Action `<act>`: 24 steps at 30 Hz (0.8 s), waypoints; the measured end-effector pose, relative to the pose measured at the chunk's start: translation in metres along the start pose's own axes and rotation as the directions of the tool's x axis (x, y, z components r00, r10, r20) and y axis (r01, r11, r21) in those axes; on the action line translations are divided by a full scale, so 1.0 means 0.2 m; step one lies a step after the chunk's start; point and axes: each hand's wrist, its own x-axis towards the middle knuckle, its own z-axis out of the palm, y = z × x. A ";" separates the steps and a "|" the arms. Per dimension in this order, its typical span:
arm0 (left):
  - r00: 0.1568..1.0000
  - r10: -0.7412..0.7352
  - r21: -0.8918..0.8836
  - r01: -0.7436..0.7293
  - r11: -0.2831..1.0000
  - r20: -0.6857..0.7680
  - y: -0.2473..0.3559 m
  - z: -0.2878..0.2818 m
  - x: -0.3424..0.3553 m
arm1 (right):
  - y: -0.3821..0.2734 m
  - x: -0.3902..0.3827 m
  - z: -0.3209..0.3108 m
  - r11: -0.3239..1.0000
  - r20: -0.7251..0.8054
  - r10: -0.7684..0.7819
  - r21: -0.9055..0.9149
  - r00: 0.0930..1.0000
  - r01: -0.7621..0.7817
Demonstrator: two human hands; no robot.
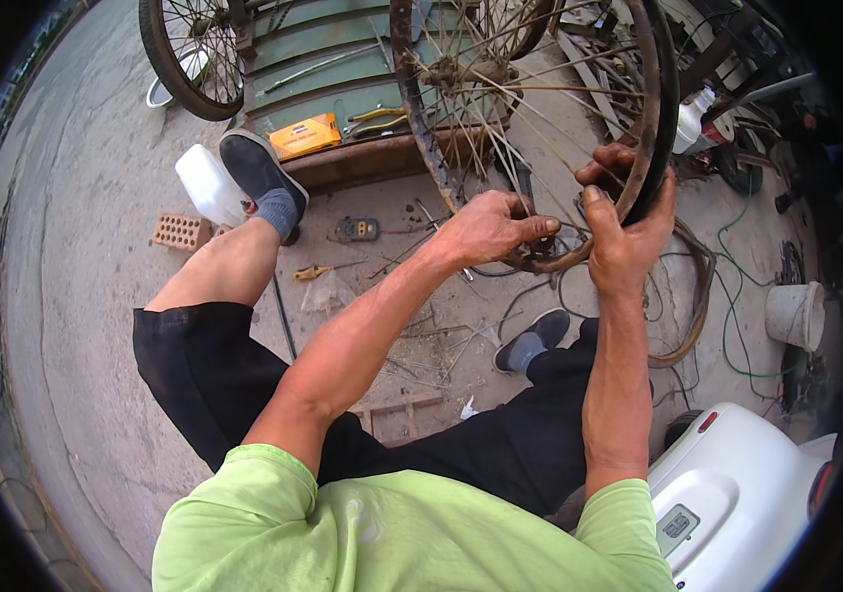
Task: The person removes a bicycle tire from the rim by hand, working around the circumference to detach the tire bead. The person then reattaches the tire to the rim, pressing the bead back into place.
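Note:
A rusty spoked wheel (419,109) stands upright in front of me, its thin spokes fanning out from a dirty hub (488,73). A black band, which looks like a tyre, runs along the rim's right side. My right hand (628,237) is closed around the rim at the lower right, with the fingers reaching through toward the spokes. My left hand (490,232) is closed at the bottom of the wheel, thumb and fingers pinched together among the spoke ends. What it pinches is too small to make out.
Beyond stands a green slatted cart bed (328,84) with an orange box (305,136) and pliers (377,120). A multimeter (356,229), loose spokes, a brick (183,232) and a white jug (208,185) lie on the ground. Right are a bucket (794,316) and a white vehicle (737,493).

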 end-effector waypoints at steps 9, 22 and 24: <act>0.998 -0.040 -0.208 0.027 0.978 -0.057 -0.07 0.04 0.01 | -0.01 0.00 0.01 1.000 -0.020 0.022 -0.003 1.000 -0.022; 0.974 0.080 0.203 -0.036 0.978 -0.210 -0.09 0.12 -0.03 | -0.17 0.09 -0.03 0.939 -0.086 0.070 -0.330 0.994 -0.095; 0.981 0.063 0.208 -0.024 0.978 -0.185 -0.12 0.13 -0.04 | -0.21 0.12 -0.03 0.929 -0.140 0.045 -0.357 0.989 -0.093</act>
